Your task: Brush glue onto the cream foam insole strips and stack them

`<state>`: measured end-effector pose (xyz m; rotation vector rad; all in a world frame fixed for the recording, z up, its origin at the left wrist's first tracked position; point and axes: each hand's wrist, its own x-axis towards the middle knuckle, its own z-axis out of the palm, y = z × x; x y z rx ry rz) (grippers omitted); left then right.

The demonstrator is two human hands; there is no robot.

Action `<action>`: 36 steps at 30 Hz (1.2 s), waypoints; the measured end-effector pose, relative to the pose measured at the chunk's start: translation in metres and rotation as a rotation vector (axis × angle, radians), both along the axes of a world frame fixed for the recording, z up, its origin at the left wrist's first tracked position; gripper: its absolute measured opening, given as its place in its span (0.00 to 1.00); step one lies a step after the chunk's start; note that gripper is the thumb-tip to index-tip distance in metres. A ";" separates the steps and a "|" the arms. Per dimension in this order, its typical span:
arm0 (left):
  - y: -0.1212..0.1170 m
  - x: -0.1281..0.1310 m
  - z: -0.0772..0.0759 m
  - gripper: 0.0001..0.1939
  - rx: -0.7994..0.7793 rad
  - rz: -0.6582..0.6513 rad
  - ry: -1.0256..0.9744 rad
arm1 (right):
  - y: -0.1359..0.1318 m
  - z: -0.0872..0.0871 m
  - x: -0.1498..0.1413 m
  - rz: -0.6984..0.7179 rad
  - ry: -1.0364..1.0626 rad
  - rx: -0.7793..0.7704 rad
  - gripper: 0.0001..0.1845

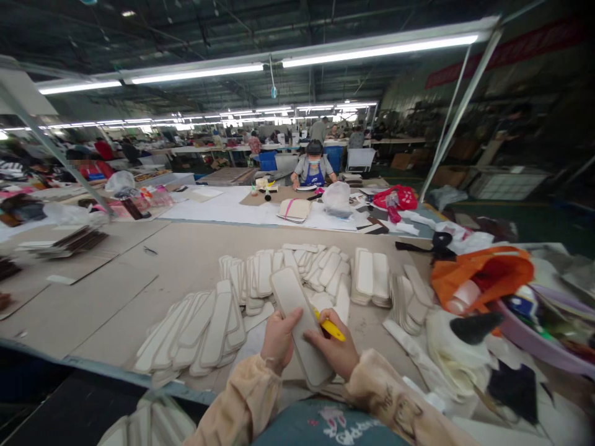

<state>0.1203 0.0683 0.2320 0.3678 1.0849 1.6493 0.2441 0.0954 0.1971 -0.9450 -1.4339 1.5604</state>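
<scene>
A long pale panel [297, 310] with rounded corners leans upright in front of me, close to my body. My left hand [280, 337] is closed on its left edge, thumb across the face. My right hand [335, 352] grips a yellow-handled tool [333, 329] whose working end I cannot make out. The right thumb also presses on the panel's right side. Fanned piles of similar panels [190, 328] lie to the left, with more panels [325, 266] just beyond my hands. Neater stacks [372, 275] stand to the right.
An orange bag [483, 275], a purple basin [553, 353] and dark scraps [514, 387] crowd the right side. Past the table's far edge, a person in a blue apron [313, 173] sits at a white-covered table [209, 207]. Stacked sheets [69, 241] lie far left.
</scene>
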 end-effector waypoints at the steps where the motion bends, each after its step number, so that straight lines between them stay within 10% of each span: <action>1: 0.000 -0.001 -0.001 0.18 -0.021 0.029 -0.004 | -0.002 -0.003 0.001 0.003 0.004 -0.026 0.20; 21: -0.008 -0.046 -0.032 0.21 -0.078 0.284 -0.140 | -0.030 -0.040 0.005 0.127 -0.089 -0.135 0.21; 36: -0.033 -0.147 -0.048 0.18 -0.028 0.498 -0.135 | -0.031 -0.048 -0.022 0.304 -0.309 0.053 0.19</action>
